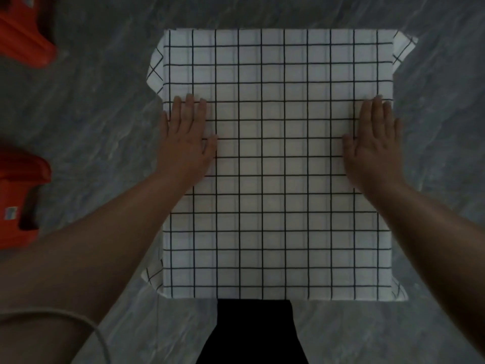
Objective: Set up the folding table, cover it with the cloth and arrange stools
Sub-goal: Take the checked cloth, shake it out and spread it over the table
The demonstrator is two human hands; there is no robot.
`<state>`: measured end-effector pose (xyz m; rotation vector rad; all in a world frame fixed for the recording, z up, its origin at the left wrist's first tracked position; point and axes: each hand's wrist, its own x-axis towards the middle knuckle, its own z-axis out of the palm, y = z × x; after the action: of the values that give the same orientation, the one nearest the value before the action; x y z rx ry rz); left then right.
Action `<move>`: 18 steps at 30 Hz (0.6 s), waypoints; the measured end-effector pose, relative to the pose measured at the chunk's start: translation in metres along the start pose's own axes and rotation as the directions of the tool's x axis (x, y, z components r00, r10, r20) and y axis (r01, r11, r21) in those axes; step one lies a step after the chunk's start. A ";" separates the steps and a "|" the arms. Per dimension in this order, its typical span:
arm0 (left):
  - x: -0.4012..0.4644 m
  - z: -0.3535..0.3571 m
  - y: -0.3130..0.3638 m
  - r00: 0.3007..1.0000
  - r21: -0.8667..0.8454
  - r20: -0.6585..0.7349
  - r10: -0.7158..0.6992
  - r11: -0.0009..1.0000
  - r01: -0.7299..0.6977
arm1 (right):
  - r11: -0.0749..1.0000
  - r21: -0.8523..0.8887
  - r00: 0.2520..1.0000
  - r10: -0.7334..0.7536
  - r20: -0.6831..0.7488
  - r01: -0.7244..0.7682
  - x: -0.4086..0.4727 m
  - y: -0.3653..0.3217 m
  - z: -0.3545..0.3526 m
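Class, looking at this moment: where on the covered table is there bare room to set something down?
The cloth is bare between the left hand and right hand, and along its far and near edges. Only its two side edges, under the hands, are taken.

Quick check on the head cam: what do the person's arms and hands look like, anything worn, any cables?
Both forearms are bare to the frame edge: no sleeves, gloves, watch or rings visible. The left hand and right hand show their backs, bare. A thin pale cable curves across the lower left arm near the frame corner; what it connects to is out of view. Dark clothing shows below.
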<state>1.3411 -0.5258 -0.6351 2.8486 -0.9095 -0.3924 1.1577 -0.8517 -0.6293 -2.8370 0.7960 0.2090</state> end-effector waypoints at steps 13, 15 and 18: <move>-0.225 0.044 0.039 0.991 -0.044 0.118 -0.055 0.997 0.061 | 0.999 0.020 0.978 0.025 0.205 -0.030 -0.216 -0.018 0.038; -0.238 0.054 0.035 0.988 -0.037 0.127 -0.092 0.995 0.097 | 0.999 -0.003 0.977 0.035 0.212 -0.035 -0.228 -0.014 0.048; -0.243 0.070 0.030 0.983 -0.003 0.135 -0.125 0.992 0.127 | 0.999 -0.033 0.978 0.029 0.207 -0.022 -0.233 -0.011 0.060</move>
<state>1.1143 -0.4115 -0.6456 2.9076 -0.7460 -0.6082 0.9607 -0.7131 -0.6429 -2.7739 0.7899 0.5163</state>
